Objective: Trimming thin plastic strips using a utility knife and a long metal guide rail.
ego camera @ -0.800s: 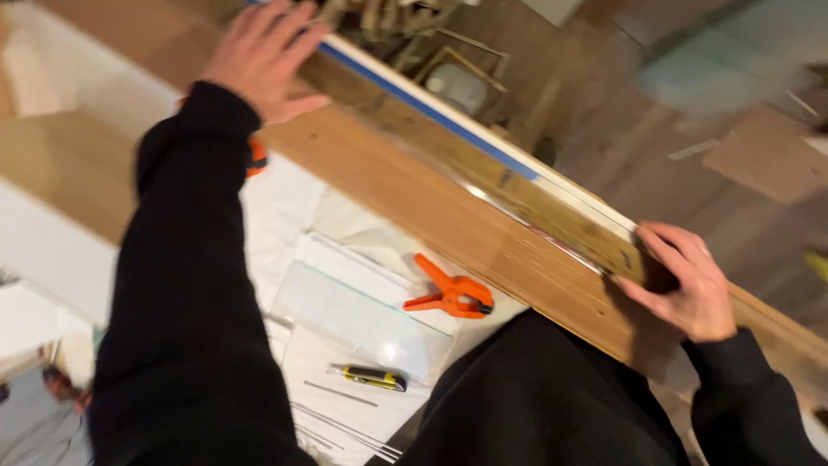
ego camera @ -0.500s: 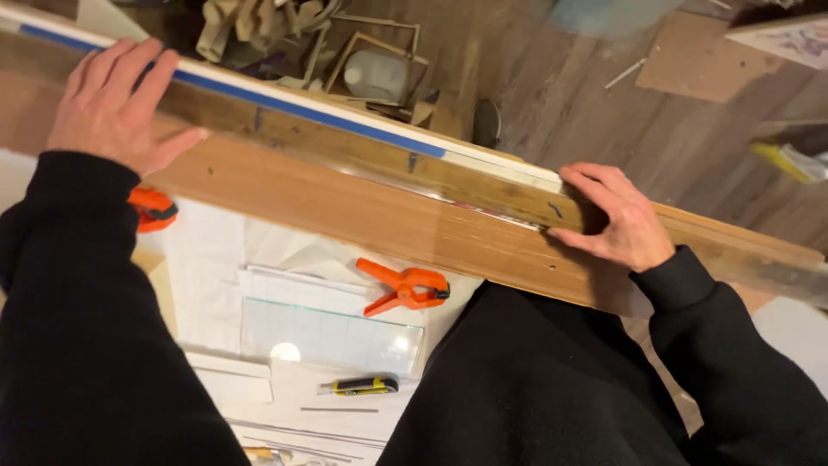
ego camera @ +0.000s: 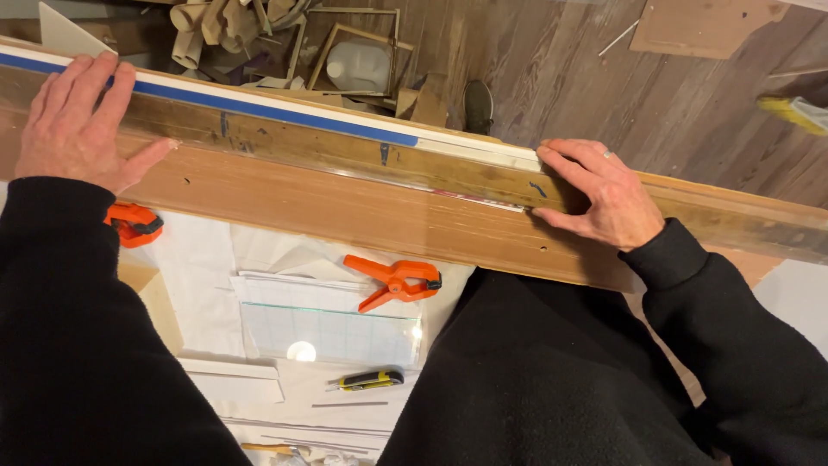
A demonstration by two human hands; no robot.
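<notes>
The left hand (ego camera: 78, 121) lies flat and open on the long wooden board (ego camera: 345, 203), fingers spread over its blue tape strip (ego camera: 259, 103). The right hand (ego camera: 599, 198), fingers loosely curled, presses the board's far edge above the worktop (ego camera: 198, 259), near an orange clamp (ego camera: 397, 280).

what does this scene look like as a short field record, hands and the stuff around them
left hand: left hand flat on long wooden board, fingers over blue tape strip
right hand: right hand on the board, fingers at end of white strip
below board: orange spring clamp, second orange clamp, glass pane, utility knife
floor: plastic jug
</notes>
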